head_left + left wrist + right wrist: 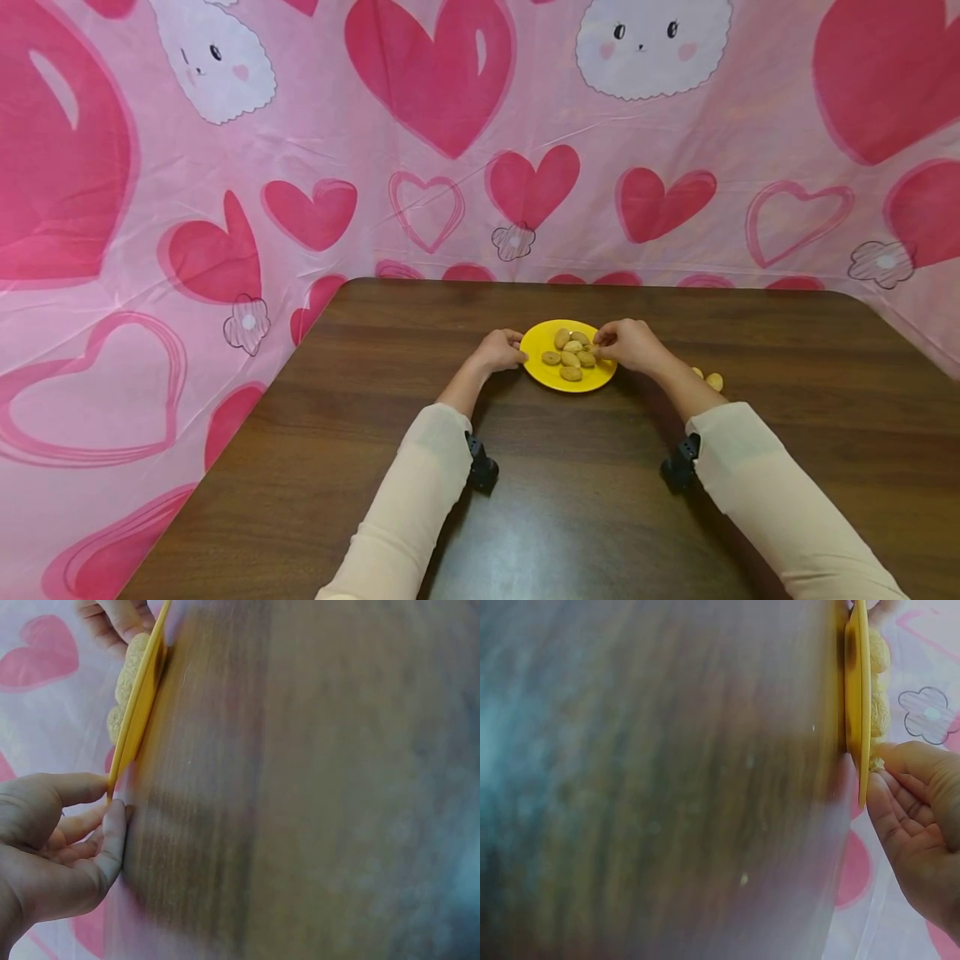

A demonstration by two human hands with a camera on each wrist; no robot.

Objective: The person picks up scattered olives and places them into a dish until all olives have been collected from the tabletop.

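A yellow plate (536,367) on the wooden table holds several small tan oval pieces (572,373) with a rough surface, grouped around its middle. My left hand (501,351) grips the plate's left edge; in the left wrist view its thumb (82,787) lies on the upper side and the fingers reach under the rim. Over the right part of the plate, my right hand (633,345) pinches one tan piece (877,762) between thumb and fingertips, close above the rim. Those fingers mostly cover that piece.
Two more tan pieces (714,382) lie on the brown table (600,517) to the right, partly behind the right forearm. A pink cloth with hearts (667,204) hangs behind the table and along its left side. Each wrist carries a small black camera (482,467).
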